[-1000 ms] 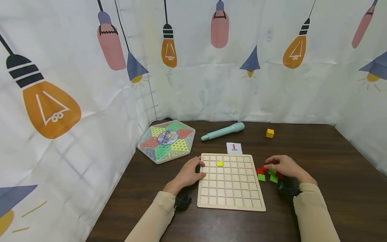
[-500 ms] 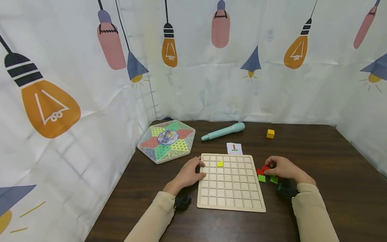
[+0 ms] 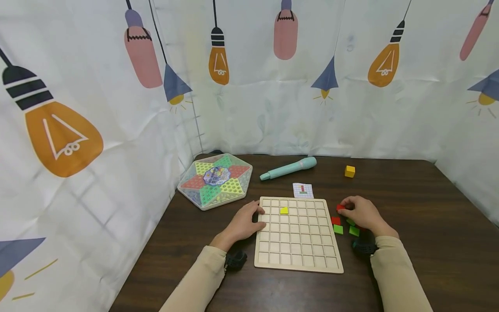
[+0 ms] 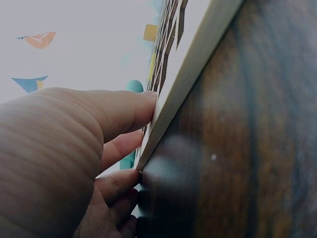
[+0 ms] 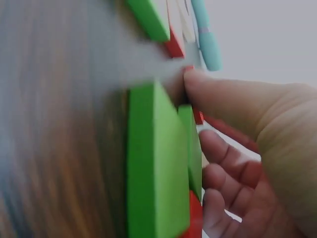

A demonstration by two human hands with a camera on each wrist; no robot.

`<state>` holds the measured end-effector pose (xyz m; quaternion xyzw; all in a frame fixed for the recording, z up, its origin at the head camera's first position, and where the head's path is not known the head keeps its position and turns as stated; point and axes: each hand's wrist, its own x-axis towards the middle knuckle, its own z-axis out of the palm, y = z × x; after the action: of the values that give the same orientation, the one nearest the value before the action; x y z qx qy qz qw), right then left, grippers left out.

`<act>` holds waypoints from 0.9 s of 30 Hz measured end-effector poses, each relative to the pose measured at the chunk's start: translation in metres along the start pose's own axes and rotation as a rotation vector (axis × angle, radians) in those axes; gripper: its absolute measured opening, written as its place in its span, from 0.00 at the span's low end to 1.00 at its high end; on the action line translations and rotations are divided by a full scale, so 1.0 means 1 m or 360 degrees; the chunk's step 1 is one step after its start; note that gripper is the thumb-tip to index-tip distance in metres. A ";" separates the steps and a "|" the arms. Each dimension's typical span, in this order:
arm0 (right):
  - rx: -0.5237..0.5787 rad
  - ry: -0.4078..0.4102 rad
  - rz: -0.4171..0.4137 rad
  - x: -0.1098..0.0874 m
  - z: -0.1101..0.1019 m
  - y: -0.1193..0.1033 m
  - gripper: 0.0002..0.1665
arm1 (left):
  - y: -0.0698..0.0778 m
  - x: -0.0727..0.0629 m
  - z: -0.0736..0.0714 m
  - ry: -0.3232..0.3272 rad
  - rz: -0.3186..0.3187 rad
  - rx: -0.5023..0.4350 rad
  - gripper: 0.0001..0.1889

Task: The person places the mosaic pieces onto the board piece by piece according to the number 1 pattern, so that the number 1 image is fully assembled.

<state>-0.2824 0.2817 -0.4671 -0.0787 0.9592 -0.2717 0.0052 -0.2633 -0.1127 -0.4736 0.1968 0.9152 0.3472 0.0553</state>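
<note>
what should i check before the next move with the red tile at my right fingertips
1. Red tile pinched by the right hand: ok
2. Red tile over the board: not ok, it is beside the right edge
3. Left hand touching the board: ok, at its left edge
4. Grid card uncovered by hands: ok
5. Yellow tile fully seated in its cell: cannot tell

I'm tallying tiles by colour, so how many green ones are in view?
3: a green tile beside the wooden board; a second tile right of the first; a third tile just behind that, partly hidden by the right hand. More may lie hidden there.
</note>
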 end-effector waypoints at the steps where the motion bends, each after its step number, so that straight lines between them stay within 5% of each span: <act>1: -0.0003 0.0016 0.0003 0.001 0.001 0.000 0.20 | 0.000 0.000 0.000 -0.0001 0.0000 0.0001 0.15; 27: -0.0018 0.0101 0.0038 0.001 0.001 0.000 0.20 | -0.001 0.001 0.001 0.0051 0.0000 -0.0028 0.13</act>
<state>-0.2831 0.2810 -0.4685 -0.0587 0.9612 -0.2685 -0.0223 -0.2638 -0.1123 -0.4748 0.1906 0.9129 0.3584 0.0423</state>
